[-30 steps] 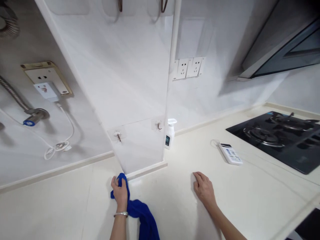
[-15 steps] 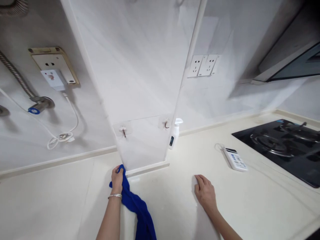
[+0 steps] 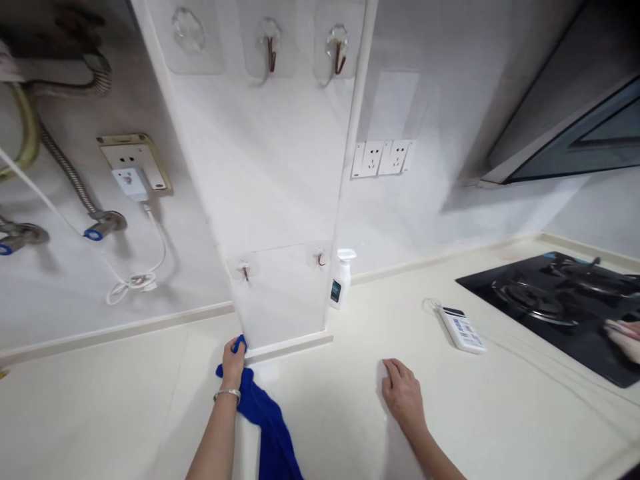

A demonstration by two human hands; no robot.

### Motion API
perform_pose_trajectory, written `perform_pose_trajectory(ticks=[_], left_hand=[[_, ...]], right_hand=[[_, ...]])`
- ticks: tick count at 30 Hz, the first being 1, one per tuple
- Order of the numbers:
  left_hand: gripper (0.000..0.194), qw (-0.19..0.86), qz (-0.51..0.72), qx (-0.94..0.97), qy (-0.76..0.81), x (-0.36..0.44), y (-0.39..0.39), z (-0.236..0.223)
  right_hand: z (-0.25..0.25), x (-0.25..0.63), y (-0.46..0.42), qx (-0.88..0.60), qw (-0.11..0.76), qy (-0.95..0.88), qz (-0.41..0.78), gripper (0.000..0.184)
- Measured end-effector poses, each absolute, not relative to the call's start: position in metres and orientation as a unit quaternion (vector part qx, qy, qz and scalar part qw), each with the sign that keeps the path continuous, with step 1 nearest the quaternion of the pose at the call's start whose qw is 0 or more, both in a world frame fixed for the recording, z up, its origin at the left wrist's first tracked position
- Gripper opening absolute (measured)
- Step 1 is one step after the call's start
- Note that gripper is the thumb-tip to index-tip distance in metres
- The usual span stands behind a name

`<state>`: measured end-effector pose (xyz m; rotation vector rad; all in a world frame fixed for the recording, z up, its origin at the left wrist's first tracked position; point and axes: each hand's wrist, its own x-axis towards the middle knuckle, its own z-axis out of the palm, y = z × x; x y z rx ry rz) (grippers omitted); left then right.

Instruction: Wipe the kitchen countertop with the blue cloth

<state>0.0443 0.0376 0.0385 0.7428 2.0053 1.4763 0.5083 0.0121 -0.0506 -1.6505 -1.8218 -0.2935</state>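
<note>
My left hand (image 3: 233, 361) is shut on a blue cloth (image 3: 267, 420) at the foot of the tiled column (image 3: 280, 303). A fold of the cloth shows between thumb and fingers, pressed near the column's left bottom corner. The rest of it trails over the counter (image 3: 345, 427) and leaves the view at the bottom. To the right, my right hand (image 3: 403, 393) rests on the counter with its fingers curled together. Nothing shows in its grip, though the palm side is hidden.
A white spray bottle (image 3: 342, 280) stands behind the column's right edge. A white device with a cord (image 3: 463, 331) lies near the black gas hob (image 3: 530, 300). A pale pinkish thing (image 3: 625, 339) shows at the right edge. Clear hooks (image 3: 244, 268) and a plugged-in charger (image 3: 133, 183) are on the walls.
The view has tilted up, bringing upper hooks into sight. My left hand still grips the cloth at the column's corner. The pinkish thing has appeared over the hob.
</note>
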Motion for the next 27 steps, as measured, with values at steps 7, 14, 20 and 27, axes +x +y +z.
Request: perform_pose_trajectory(ticks=[7,14,20,27], left_hand=[[0.034,0.291,0.567,0.308,0.706,0.049,-0.006,0.032],[0.035,0.242,0.558,0.319,0.727,0.066,-0.007,0.026],[0.025,0.182,0.53,0.301,0.771,0.075,0.016,0.016],[0.03,0.214,0.498,0.267,0.797,0.057,0.028,0.023]], right_hand=[[-0.046,0.507,0.01,-0.635,0.314,-0.696,-0.116,0.037],[-0.044,0.508,0.008,-0.631,0.315,-0.696,-0.13,0.037],[-0.043,0.509,0.008,-0.632,0.302,-0.701,-0.135,0.037],[-0.044,0.508,0.008,-0.63,0.302,-0.7,-0.146,0.037]])
